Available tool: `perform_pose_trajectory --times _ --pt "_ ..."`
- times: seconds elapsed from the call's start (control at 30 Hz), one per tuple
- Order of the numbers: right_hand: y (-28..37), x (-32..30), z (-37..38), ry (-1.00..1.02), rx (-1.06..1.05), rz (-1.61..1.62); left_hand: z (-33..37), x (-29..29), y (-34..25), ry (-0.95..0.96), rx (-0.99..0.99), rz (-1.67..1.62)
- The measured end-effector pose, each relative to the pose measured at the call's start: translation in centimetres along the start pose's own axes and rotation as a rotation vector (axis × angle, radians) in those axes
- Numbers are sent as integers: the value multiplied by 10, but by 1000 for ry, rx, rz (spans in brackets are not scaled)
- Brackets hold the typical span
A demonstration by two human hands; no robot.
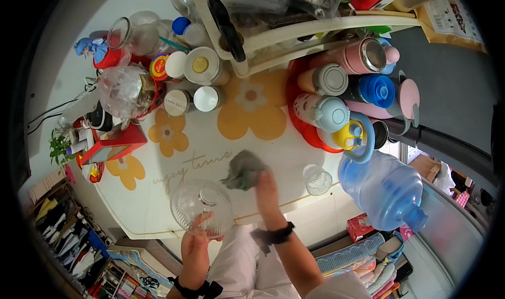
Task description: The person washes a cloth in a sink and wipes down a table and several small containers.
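The big blue water bottle (381,188) is by the right end of the front edge. I can't tell if it stands or lies, but a bump from the right elbow could make it tip or roll. The ribbed glass bowl (184,207) pokes out over the front edge, left of the middle. The left hand (197,235) grips its near side, with fingers under it. If the glass is wet or slick, it could slide out, hit the edge and crack. The right hand (267,188), a bit blurry and apart from the left one, pinches a grey cloth (244,168) just to the right of the bowl. The clear glass cup (317,180) sits close to the front edge, so a wide swing of the right hand could knock it off.

The room is packed. Past the left edge is a messy heap of clothes (68,241). The tabletop (142,209) is white with yellow flowers and thin grey writing on it. A big white rack (331,28) full of stuff fills the far edge. A red tray (293,96) by the right edge is crammed with drink bottles (321,112). Jars (208,65) crowd the far left corner. A little red box (118,146) is by the left edge, and a tiny blue doll (92,48) is beyond the jars.
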State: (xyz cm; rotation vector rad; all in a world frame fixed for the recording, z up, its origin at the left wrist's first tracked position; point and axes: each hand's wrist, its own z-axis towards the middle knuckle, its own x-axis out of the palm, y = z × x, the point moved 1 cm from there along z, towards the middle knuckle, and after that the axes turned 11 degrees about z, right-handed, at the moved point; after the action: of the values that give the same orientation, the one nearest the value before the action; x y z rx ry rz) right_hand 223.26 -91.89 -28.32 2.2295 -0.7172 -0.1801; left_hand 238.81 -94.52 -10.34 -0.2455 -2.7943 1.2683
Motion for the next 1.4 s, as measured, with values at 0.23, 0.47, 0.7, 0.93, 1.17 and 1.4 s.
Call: perform_pose_trajectory --times 0.23,0.47,0.7,0.93,1.17,1.4 --pt "39 -49 10 -263 -534 -275 -7 1 9 4 -14 -1" --pt "-1 -22 71 -341 -607 -843 -8 6 5 47 7 -10" --pt "-69 77 -47 653 586 285 -8 6 1 13 -13 24" --pt "-69 27 -55 445 92 227 -17 4 1 -19 4 -15" --pt "35 -37 59 -28 -597 -494 -29 -5 15 -45 -42 -41" --pt "34 -28 89 -368 -751 -1162 -30 -20 7 -128 -26 -9"
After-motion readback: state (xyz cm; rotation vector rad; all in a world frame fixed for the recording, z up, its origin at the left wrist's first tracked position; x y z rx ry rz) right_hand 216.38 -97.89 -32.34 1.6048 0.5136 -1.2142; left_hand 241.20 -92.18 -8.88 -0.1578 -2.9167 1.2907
